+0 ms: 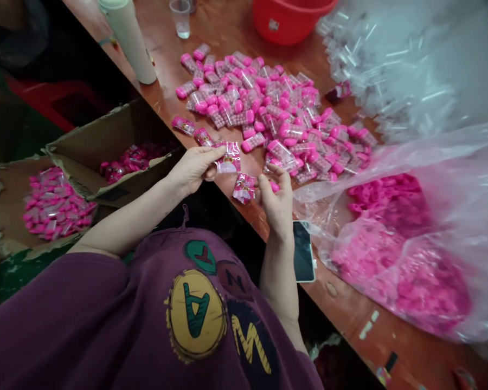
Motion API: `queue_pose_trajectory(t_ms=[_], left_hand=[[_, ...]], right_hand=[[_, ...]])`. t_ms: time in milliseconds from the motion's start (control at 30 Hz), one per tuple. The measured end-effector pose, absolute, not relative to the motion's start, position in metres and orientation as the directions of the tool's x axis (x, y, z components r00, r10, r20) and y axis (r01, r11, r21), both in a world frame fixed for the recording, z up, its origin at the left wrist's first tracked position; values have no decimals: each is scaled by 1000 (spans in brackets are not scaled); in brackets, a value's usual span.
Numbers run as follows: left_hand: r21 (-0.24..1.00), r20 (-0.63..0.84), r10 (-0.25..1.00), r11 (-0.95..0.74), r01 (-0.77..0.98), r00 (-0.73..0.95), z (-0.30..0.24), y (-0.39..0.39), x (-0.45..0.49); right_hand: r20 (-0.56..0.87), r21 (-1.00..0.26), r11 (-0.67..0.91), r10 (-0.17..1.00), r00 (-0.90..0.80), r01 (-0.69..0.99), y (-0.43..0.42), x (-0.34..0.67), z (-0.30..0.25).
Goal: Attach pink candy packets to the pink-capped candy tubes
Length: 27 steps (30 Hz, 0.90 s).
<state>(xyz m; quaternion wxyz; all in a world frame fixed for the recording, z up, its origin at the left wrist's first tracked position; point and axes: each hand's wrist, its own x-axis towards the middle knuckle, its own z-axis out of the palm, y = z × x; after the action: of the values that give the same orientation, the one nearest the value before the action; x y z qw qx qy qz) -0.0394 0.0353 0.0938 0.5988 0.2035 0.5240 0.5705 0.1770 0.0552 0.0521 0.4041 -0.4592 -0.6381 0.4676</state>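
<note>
Left hand (195,169): thumb and fingers pinched on the edge of a pink printed wrapper (229,157), over the desk (254,214) edge; part of the wrapper is covered by the fingers and its print is unreadable. Right hand (275,201): thumb and fingers curled with a narrow gap; a pink rounded piece (274,186) shows in it, mostly hidden. Cannot tell whether it is gripped or lies behind. A crumpled wrapper (244,188) sits just beside the right thumb; contact unclear.

Beyond the hands, a heap of pink-capped clear tubes (248,92), lower layers hidden by upper ones. Red basin (288,21) cut off at top edge; pale bottle (132,46) likewise. Pink parts in a plastic bag (443,157) blurred by the film. Phone (303,252) partly behind the right forearm. Cardboard box (87,138), left: dark interior, contents only partly visible.
</note>
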Motion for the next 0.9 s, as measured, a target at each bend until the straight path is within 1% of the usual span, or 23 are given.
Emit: queue_pose_trajectory(t_ms=[100,200,333,433,500,600,733,833,900], left_hand=[[841,-386,904,264,-472,-181,98,30,-37],[849,-378,910,269,-454,-167,102,18,-39],[872,-383,901,280,-402,-202,104,-10,-52],[874,-422,868,313,-372,-260,100,-39,-59],[857,-467,834,347,-381,-293,94,-59,-59],[815,-540,779,390,-429,-319,81,-84,-55],[776,-586,762,428,-464,-277,66,-93,-46],[782,-579,786,458,-423,-218,61,-72,-39],[814,-539,830,467,-344,-148,63,-48,-33]], right_hand=[[-44,-999,-43,974,-221,11,54,155,61],[-103,-988,-132,950,-295,-81,50,134,67],[-118,-971,-197,888,-444,-136,36,117,72],[-172,-949,-290,803,-570,-123,21,110,71],[-211,-934,-343,756,-619,-101,11,107,65],[-216,-931,-354,736,-642,-93,2,105,52],[-220,-933,-348,747,-628,-87,-1,106,44],[-213,-951,-300,814,-541,-77,3,114,45],[-210,-957,-275,878,-429,-93,6,123,45]])
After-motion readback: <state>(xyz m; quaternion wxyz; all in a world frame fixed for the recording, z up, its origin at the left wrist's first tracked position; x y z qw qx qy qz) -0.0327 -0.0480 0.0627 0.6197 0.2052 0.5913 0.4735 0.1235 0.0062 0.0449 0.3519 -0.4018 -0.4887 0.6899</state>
